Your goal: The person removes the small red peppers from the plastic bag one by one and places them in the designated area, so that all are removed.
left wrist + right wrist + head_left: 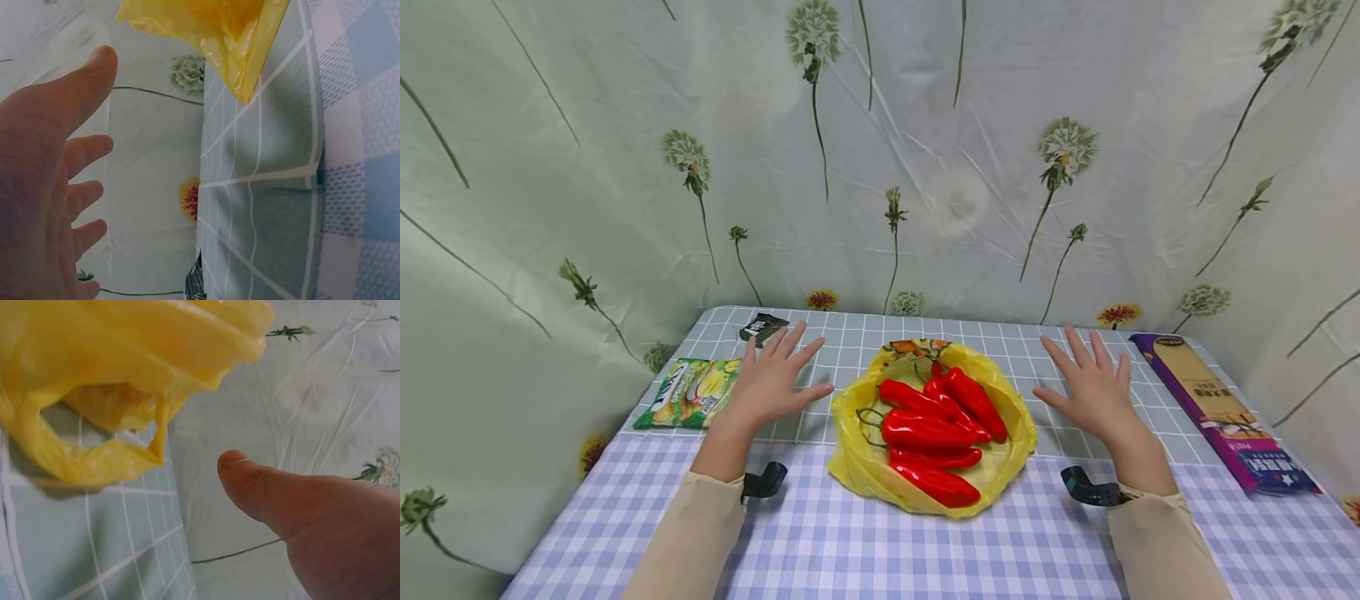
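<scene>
A yellow plastic bag (842, 467) stands with its mouth wide at the middle of the table, and several glossy red peppers (928, 429) lie inside it. To its left my left hand (772, 379) is held with fingers spread and holds nothing. My right hand (1093, 392) mirrors it on the other side, fingers spread, also holding nothing. In the left wrist view the bag's yellow edge (231, 37) hangs beyond the left thumb. The right wrist view shows the bag's handle loop (106, 465) near the right thumb (262, 487); the other right fingers are hidden there.
A green snack packet (688, 392) lies beside the left hand, with a small black packet (763, 328) behind it. Along the right edge is a long purple and tan package (1221, 408). A dandelion-print curtain (955, 167) hangs behind the checkered tablecloth (887, 558).
</scene>
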Demonstrator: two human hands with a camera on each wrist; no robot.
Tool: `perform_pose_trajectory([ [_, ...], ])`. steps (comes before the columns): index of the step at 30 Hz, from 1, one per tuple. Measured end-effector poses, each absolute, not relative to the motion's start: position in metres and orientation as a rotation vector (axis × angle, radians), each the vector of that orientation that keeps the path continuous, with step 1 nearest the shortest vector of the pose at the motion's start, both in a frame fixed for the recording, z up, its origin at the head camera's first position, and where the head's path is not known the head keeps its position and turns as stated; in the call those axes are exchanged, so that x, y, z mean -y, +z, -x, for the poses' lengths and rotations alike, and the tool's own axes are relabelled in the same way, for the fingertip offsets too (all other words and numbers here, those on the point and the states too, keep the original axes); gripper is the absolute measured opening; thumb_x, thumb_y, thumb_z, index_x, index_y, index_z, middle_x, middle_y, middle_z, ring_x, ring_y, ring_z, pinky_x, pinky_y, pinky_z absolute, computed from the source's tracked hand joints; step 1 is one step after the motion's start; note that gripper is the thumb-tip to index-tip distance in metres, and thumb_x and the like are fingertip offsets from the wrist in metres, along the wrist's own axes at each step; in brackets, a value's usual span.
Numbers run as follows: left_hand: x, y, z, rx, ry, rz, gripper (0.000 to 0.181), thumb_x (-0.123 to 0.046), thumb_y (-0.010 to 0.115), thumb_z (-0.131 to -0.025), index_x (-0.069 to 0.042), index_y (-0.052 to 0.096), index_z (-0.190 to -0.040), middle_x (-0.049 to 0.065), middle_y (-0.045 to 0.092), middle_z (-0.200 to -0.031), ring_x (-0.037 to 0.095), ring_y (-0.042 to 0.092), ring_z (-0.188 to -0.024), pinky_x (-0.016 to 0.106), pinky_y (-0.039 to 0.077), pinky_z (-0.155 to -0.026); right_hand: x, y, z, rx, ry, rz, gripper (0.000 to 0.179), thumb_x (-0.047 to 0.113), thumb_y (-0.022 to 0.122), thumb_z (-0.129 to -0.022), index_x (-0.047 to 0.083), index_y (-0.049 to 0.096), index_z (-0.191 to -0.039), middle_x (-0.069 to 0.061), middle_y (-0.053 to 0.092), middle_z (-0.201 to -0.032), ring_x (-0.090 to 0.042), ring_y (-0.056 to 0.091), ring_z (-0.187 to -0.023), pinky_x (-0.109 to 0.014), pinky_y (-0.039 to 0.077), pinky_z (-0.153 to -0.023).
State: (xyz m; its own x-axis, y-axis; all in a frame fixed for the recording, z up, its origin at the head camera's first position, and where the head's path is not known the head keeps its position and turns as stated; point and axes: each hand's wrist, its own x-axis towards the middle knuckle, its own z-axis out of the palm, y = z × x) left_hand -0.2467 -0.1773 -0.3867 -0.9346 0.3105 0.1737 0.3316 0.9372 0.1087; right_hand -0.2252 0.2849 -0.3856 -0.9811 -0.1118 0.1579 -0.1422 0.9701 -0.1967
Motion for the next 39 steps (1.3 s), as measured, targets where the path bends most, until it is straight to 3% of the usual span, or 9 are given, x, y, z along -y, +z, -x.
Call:
perform_pose_trajectory([
  [5,0.174,-0.388,0.248,2.92,-0.291,0.529,0.075,-0.062,0.057,-0.092,-0.026,0.039,-0.154,0.008,0.023,-0.167,0.038,0.026,-0.151,0.068,0.012,-0.12,-0.279,-0.38,0.224,2.856,0.278,-0.257,0.08,0.036,0.074,-0.086,0.017,0.036,-0.154,-0.023,0.017,-0.164,-0.051,0.012,-0.147,-0.08,0.007,-0.111],
  [11,0.164,-0.391,0.251,2.908,-0.654,0.572,0.068,-0.053,0.059,-0.095,-0.024,0.04,-0.154,0.007,0.028,-0.165,0.037,0.034,-0.148,0.063,0.034,-0.114,-0.265,-0.367,0.221,2.699,0.371,-0.343,0.07,0.025,0.077,-0.085,0.014,0.046,-0.147,-0.022,0.02,-0.163,-0.05,0.023,-0.143,-0.077,0.027,-0.108],
  [15,0.156,-0.392,0.25,2.884,-0.966,0.614,0.065,-0.047,0.059,-0.097,-0.023,0.04,-0.154,0.008,0.028,-0.165,0.037,0.031,-0.15,0.063,0.033,-0.115,-0.25,-0.359,0.216,2.643,0.462,-0.42,0.065,0.019,0.077,-0.085,0.013,0.05,-0.144,-0.02,0.025,-0.162,-0.049,0.03,-0.14,-0.073,0.034,-0.106],
  [23,0.146,-0.392,0.246,2.854,-1.386,0.671,0.059,-0.04,0.058,-0.099,-0.027,0.04,-0.153,0.006,0.03,-0.164,0.039,0.05,-0.137,0.058,0.047,-0.106,-0.218,-0.352,0.208,2.685,0.636,-0.56,0.063,0.016,0.076,-0.086,0.015,0.051,-0.144,-0.018,0.034,-0.159,-0.045,0.034,-0.142,-0.069,0.041,-0.103],
  [31,0.138,-0.394,0.248,2.848,-1.754,0.562,0.053,-0.032,0.061,-0.099,-0.029,0.045,-0.15,0.005,0.038,-0.16,0.036,0.052,-0.136,0.044,0.059,-0.089,-0.19,-0.358,0.199,2.769,0.903,-0.737,0.055,0.018,0.076,-0.087,0.015,0.057,-0.139,-0.013,0.054,-0.139,-0.034,0.051,-0.129,-0.057,0.053,-0.098],
  [39,0.135,-0.394,0.248,2.871,-1.867,0.516,0.052,-0.031,0.063,-0.098,-0.03,0.049,-0.148,0.006,0.04,-0.159,0.036,0.053,-0.135,0.04,0.061,-0.084,-0.17,-0.37,0.194,2.917,0.974,-0.841,0.057,0.023,0.078,-0.086,0.02,0.057,-0.139,-0.006,0.059,-0.133,-0.025,0.056,-0.119,-0.044,0.06,-0.088],
])
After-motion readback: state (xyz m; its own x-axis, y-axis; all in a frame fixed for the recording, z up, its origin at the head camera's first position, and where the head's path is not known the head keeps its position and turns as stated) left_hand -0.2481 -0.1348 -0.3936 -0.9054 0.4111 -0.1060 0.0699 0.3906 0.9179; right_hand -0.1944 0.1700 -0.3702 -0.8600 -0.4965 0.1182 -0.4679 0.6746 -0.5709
